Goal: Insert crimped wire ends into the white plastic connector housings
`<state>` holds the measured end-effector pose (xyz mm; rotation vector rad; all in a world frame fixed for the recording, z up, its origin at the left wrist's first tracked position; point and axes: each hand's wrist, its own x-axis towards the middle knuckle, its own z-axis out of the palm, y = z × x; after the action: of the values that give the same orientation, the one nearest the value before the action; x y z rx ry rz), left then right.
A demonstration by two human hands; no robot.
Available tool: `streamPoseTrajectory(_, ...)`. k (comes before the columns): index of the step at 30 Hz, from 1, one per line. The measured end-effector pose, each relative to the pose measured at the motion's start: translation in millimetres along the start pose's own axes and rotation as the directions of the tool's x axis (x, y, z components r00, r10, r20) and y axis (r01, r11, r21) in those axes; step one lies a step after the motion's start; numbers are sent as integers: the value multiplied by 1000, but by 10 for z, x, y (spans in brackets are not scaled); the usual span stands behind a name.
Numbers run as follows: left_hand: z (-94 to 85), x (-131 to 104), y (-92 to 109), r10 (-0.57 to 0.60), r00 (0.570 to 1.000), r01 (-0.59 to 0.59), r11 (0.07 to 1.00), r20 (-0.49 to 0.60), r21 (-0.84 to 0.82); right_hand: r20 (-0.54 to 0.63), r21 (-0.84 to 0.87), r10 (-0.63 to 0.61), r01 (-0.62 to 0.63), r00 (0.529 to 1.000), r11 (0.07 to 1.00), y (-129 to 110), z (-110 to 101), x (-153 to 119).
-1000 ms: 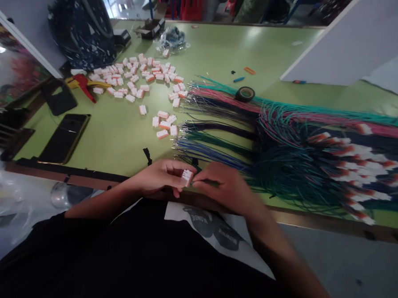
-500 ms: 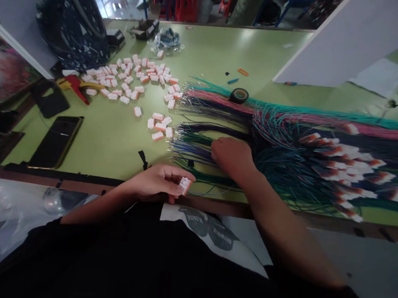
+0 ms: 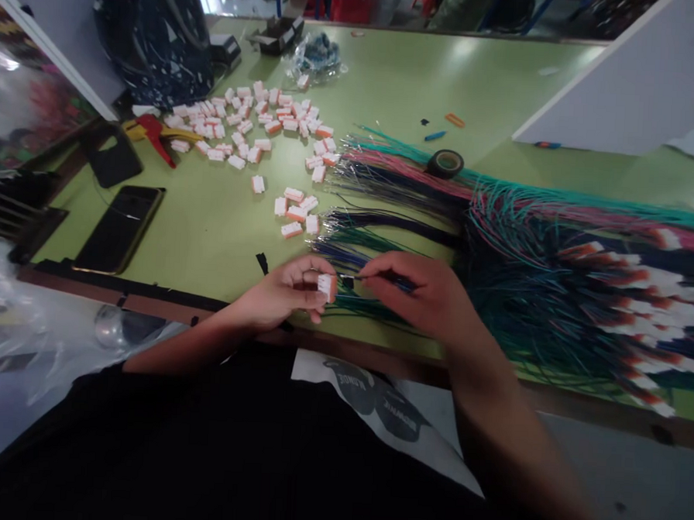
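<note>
Between thumb and fingers, my left hand (image 3: 287, 292) grips a white and orange connector housing (image 3: 325, 287) near the table's front edge. Just to its right, my right hand (image 3: 412, 290) pinches a thin dark wire (image 3: 355, 277), whose end points at the housing. Whether the wire's tip touches the housing is too small to tell. Beneath and behind the right hand lie blue wires (image 3: 339, 253) and green wires (image 3: 371, 239) with bare metal terminals at their left ends. Several loose connector housings (image 3: 294, 213) lie beyond my left hand.
A larger heap of housings (image 3: 243, 123) spreads at the back left, near red and yellow pliers (image 3: 156, 137) and a phone (image 3: 119, 229). Black tape (image 3: 445, 163) rests by the pink and teal wires. Wired connectors (image 3: 641, 306) pile up at right. A white panel (image 3: 612, 88) stands behind.
My right hand has drawn a wire from the bundle and come left, close to the housing. My left hand has lifted and turned the housing to face it. The whole view has shifted slightly.
</note>
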<state>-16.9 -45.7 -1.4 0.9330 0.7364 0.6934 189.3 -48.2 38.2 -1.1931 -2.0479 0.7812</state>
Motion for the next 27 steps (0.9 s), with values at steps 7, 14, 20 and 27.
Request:
streamPoseTrajectory(7,20,3,22,57,998,-56,998,-22,42,-9,-44,-107,107,994,993,-3,160,-21)
streamPoseTrajectory(14,17,16,26,58,998,-57,998,-23,37,18,-110,-93,94,996,989,32,216,-43)
streamPoseTrajectory(20,15,16,24,52,999,-51,998,-15,39,30,-177,-111,115,993,977,19,249,-37)
streamPoseTrajectory(27,17,16,11,20,999,-19,1000,-37,15,36,-253,-101,107,994,961,26,267,-50)
